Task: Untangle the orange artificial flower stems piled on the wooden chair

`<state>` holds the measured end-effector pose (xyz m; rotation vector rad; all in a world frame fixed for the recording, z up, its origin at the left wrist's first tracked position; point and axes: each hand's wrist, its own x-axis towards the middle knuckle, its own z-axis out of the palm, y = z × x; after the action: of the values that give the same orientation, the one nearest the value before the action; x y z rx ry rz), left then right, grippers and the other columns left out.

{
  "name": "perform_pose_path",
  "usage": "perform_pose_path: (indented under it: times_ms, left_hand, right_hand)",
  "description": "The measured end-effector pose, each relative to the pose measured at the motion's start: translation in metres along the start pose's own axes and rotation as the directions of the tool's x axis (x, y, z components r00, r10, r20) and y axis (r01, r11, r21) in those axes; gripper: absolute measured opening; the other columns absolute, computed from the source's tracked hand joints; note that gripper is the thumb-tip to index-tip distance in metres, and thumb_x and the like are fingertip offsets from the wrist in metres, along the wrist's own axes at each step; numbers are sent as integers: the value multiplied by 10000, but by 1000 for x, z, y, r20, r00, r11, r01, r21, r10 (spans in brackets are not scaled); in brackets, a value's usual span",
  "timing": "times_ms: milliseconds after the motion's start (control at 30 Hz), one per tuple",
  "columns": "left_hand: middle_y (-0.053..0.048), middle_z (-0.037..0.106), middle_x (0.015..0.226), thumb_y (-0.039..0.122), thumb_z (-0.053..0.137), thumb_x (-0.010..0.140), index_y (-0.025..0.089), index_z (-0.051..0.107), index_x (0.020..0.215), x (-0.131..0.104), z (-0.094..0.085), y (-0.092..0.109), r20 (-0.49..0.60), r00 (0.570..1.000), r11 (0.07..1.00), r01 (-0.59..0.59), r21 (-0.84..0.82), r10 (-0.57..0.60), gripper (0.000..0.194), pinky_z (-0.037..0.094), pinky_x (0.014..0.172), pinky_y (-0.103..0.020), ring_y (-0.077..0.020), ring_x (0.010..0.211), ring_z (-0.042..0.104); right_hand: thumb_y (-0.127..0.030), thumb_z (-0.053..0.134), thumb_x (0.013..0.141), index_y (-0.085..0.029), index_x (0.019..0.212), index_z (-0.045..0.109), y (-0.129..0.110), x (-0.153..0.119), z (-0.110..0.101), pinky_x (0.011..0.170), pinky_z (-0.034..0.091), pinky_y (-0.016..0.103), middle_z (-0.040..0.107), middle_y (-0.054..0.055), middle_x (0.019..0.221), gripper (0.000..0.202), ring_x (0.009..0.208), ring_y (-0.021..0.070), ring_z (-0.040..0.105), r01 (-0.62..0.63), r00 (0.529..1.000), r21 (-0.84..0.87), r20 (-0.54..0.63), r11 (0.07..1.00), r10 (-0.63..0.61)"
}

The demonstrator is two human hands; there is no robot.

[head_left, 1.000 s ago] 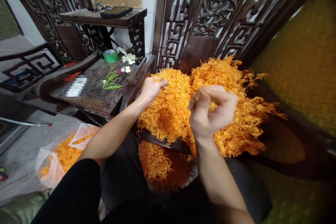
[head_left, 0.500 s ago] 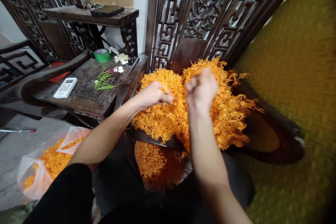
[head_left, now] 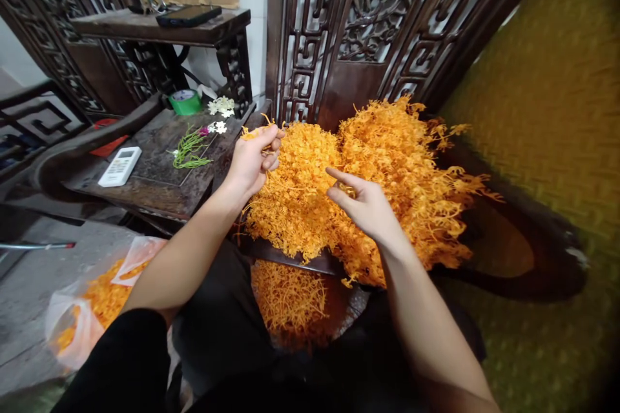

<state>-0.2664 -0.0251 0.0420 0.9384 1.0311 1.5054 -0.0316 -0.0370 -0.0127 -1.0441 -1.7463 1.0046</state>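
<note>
My left hand is closed on a small orange flower sprig, whose thin tips stick out above the fingers at the left edge of the pile. With thumb and index finger apart, my right hand hovers over the pile's middle; the other fingers are partly hidden. Two mounded heaps of the orange sprigs lie side by side: a finer left heap and a larger right heap with stems pointing outward. Lower down, between my legs, is another bunch of orange stems.
On the dark wooden table to the left lie a white remote control, green tape, green stems and white flowers. A plastic bag of orange pieces sits on the floor. Carved wooden panels stand behind.
My left hand has moved left and up, with a sprig showing in it. The right hand has come down toward me, and its thumb and index finger are now spread.
</note>
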Motion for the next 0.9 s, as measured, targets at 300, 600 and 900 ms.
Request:
perform_pose_path:
  times_ms: [300, 600, 900]
  left_hand:
    - [43, 519, 669, 368, 684, 938, 184, 610, 824, -6, 10, -2, -7, 1000, 989, 18, -150, -20, 229, 246, 382, -199, -14, 414, 313]
    - [-48, 731, 877, 621, 695, 867, 219, 654, 1236, -17, 12, -12, 287, 955, 975, -133, 180, 78, 547, 512, 686, -259, -168, 832, 701]
    - [-63, 782, 981, 442, 797, 837, 170, 763, 999, -50, 13, -7, 665, 743, 677, -449, 583, -79, 318, 532, 866, -323, -187, 900, 708]
  right_hand:
    - [-609, 632, 925, -187, 1073, 770, 1, -4, 10, 744, 531, 341, 730, 56, 855, 468, 757, 176, 655, -31, 912, 5, 409, 999, 27]
    - [-549, 693, 914, -183, 767, 588, 3, -14, 3, 508, 266, 231, 444, -62, 613, 408, 521, 70, 352, -145, 879, 306, 476, 941, -19]
    - [-581, 809, 794, -180, 734, 648, -1, -20, -4, 458, 219, 245, 457, -62, 524, 437, 451, 73, 336, -157, 946, 305, 320, 939, 54]
